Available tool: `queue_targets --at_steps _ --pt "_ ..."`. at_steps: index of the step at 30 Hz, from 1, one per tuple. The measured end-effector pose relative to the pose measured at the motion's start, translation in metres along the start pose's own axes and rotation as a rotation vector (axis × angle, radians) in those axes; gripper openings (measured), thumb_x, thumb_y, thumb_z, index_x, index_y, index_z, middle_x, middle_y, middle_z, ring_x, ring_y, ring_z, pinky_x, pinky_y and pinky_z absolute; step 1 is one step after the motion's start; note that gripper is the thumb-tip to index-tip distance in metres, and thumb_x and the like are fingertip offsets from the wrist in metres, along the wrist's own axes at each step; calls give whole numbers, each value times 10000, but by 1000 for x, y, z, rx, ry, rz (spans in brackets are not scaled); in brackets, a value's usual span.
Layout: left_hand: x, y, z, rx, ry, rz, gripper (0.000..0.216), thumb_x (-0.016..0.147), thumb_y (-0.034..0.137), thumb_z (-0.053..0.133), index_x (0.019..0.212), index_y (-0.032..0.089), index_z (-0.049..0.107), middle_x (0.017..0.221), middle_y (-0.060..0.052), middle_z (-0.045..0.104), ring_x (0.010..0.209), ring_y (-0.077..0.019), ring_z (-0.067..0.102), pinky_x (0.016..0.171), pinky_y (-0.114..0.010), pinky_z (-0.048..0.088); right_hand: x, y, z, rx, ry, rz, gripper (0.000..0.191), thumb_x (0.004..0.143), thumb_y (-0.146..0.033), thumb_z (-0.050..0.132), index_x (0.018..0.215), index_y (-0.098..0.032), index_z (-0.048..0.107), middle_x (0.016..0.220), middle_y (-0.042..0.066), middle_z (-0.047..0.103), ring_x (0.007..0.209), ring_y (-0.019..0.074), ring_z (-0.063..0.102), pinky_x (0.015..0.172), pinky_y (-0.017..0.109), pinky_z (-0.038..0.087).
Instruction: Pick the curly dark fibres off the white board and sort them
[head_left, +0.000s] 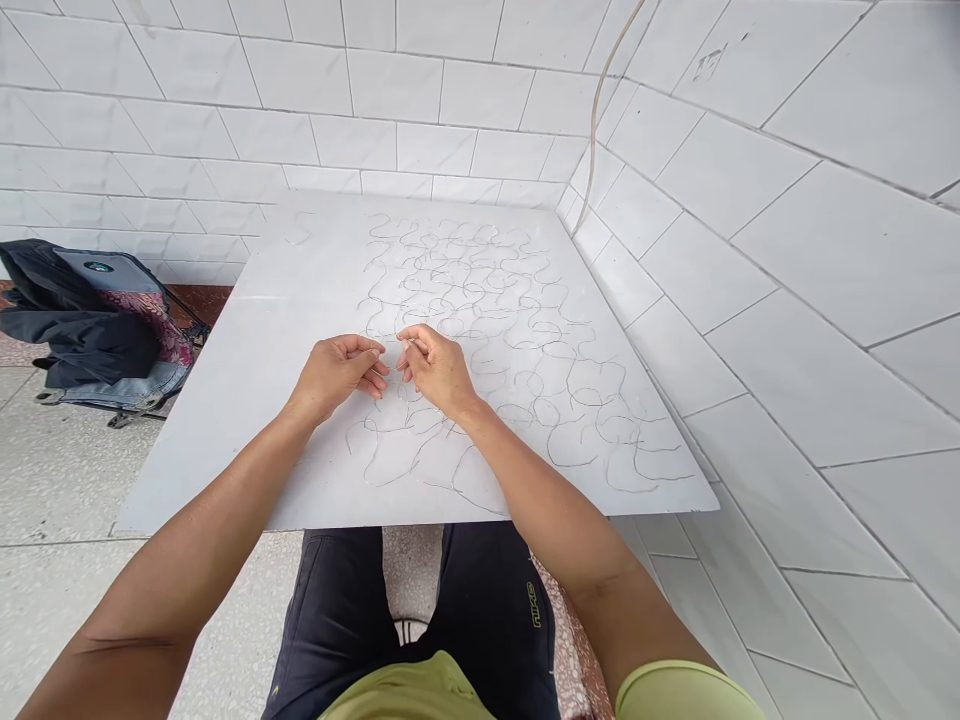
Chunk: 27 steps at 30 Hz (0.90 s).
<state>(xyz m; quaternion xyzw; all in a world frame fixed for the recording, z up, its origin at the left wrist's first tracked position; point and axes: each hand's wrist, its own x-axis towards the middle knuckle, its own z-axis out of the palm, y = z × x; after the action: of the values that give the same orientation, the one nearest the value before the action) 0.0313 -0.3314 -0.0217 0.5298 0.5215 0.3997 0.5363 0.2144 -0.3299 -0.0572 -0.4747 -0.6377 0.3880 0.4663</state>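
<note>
Over the middle of the white board [247,400], my left hand [336,375] has its thumb and index finger pinched together, the other fingers loosely curled. Facing it, a small gap away, my right hand [437,372] makes a similar pinch, thumb against index finger. Whatever lies between the fingertips of either hand is too fine to make out. Many thin, dark, curled strands [559,390] are spread in loose rows around and beyond my right hand; they look like thread or fine wire. Several more strands [390,455] lie in front of the hands, toward the near edge.
White tiled walls [472,95] rise behind the board and along its right side. A pale cable [595,120] hangs down into the corner. At left, a folding chair [146,385] with dark cloth [82,335] on it stands on the speckled floor [52,480]. My knees are under the near edge.
</note>
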Motion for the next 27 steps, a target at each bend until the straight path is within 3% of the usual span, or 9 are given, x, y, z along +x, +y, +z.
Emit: queue_targets --at_steps 4,15,23,27 --pt "-3 0 3 116 33 33 262 836 161 672 1085 147 750 806 -84 773 594 -229 737 637 -401 636 -1 2 0 -42 2 -17 197 1045 -304 471 1123 -252 644 791 -9 692 598 114 615 498 211 438" --pt "-7 1 5 158 55 -6 269 808 119 633 1026 134 789 738 -73 761 552 -224 723 615 -374 625 -1 3 2 -10 -8 15 195 1028 -276 476 1079 -249 662 760 -17 680 570 114 615 486 214 467" --pt "-5 3 6 99 83 22 168 893 268 713 948 119 765 795 -110 771 609 -217 740 616 -361 654 1 -5 -3 80 15 49 176 1031 -361 538 1090 -243 654 801 -6 722 613 125 670 461 201 496" --pt "-2 2 4 153 165 54 155 905 280 705 912 132 752 803 -103 774 600 -209 739 605 -347 653 2 -10 -5 103 58 79 241 1042 -437 533 1049 -231 658 850 27 747 662 137 702 466 198 515"
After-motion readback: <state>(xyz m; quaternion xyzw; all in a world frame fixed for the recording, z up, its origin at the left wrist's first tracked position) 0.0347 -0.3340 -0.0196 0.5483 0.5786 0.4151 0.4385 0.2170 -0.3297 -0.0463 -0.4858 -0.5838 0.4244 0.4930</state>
